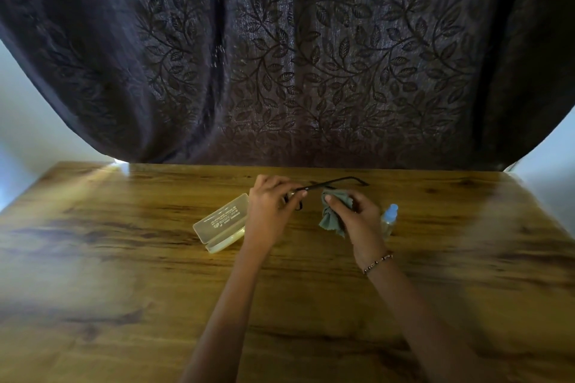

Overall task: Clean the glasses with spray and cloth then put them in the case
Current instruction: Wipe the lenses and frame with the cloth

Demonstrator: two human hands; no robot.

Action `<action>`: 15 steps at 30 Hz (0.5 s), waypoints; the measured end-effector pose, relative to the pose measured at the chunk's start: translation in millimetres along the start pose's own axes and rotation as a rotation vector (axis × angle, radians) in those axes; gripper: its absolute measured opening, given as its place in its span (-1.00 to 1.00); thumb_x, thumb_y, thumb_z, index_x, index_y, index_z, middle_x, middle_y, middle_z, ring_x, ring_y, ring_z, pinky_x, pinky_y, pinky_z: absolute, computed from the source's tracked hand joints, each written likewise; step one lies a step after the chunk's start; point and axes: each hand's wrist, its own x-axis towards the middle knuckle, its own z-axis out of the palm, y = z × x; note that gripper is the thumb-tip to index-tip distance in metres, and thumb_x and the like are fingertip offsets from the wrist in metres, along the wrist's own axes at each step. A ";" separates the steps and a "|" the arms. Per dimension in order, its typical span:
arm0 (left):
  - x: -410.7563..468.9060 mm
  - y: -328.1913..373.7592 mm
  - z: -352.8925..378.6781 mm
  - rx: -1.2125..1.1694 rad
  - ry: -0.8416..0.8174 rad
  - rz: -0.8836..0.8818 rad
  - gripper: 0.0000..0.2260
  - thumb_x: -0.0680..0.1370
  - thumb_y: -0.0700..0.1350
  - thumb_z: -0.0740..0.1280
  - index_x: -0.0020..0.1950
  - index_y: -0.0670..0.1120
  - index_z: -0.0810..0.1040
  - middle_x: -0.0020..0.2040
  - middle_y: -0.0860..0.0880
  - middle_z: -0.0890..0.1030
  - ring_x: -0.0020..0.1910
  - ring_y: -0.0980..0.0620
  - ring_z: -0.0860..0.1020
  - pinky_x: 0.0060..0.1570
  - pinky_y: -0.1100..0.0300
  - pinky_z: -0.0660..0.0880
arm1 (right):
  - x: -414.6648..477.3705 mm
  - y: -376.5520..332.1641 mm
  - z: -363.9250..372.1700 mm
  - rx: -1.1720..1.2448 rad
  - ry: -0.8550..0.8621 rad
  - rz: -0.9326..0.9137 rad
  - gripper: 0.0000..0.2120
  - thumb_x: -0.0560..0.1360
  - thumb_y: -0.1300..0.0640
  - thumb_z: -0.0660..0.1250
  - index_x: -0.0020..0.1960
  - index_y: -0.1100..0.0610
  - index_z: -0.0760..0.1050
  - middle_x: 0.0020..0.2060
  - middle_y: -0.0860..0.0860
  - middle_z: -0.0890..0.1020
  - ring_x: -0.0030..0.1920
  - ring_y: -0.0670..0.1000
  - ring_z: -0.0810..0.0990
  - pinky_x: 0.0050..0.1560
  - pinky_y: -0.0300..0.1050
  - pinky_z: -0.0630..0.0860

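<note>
My left hand (270,211) holds the black glasses (334,183) above the table, gripping the frame near the hinge; one thin arm sticks out to the right and the lenses are mostly hidden by my fingers. My right hand (357,218) is closed on a bunched grey-green cloth (333,218), pressed against the glasses just below that arm. A pale translucent case (222,224) lies shut on the table to the left of my left hand. A small clear spray bottle with a blue cap (390,218) stands just right of my right hand.
The wooden table (124,258) is glossy, with glare on its left and right sides. A dark leaf-patterned curtain (280,56) hangs right behind the table's far edge. A beaded bracelet (378,263) is on my right wrist.
</note>
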 end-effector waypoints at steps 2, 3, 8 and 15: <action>0.2 -0.3 0.6 0.055 -0.010 0.013 -0.81 0.44 0.03 0.40 0.00 0.01 0.65 -0.08 0.10 0.61 -0.02 0.11 0.41 -0.06 0.08 0.45 | -3.4 -2.7 -0.3 -0.140 0.034 -0.182 -0.90 0.42 0.20 0.44 -0.08 0.07 0.59 -0.19 0.02 0.66 -0.20 -0.09 0.66 -0.25 -0.24 0.58; 0.3 0.6 0.8 0.074 -0.018 0.022 -0.81 0.44 0.03 0.40 0.00 0.01 0.65 -0.08 0.10 0.62 -0.03 0.11 0.41 -0.07 0.09 0.45 | -4.4 -4.7 0.2 -0.224 0.038 -0.281 -0.90 0.43 0.18 0.43 -0.08 0.03 0.58 -0.19 -0.02 0.66 -0.19 -0.10 0.65 -0.23 -0.24 0.59; -0.2 6.6 3.2 0.113 -0.032 0.078 -0.83 0.44 -0.05 0.41 -0.01 -0.04 0.66 -0.09 0.06 0.62 -0.03 0.05 0.44 -0.12 0.08 0.46 | 2.8 -9.8 8.0 -0.703 -0.027 -0.675 -0.82 0.44 0.16 0.42 0.02 0.17 0.61 -0.12 -0.09 0.60 -0.13 -0.24 0.52 -0.05 -0.57 0.38; -1.3 6.3 3.3 0.111 -0.017 0.091 -0.85 0.43 -0.08 0.44 -0.02 -0.03 0.66 -0.09 0.07 0.61 -0.03 0.04 0.42 -0.14 0.03 0.46 | 11.7 -6.7 9.2 -1.028 -0.170 -0.825 -0.68 0.37 0.43 0.36 0.09 0.21 0.59 -0.05 0.04 0.63 -0.09 -0.01 0.61 0.02 -0.42 0.35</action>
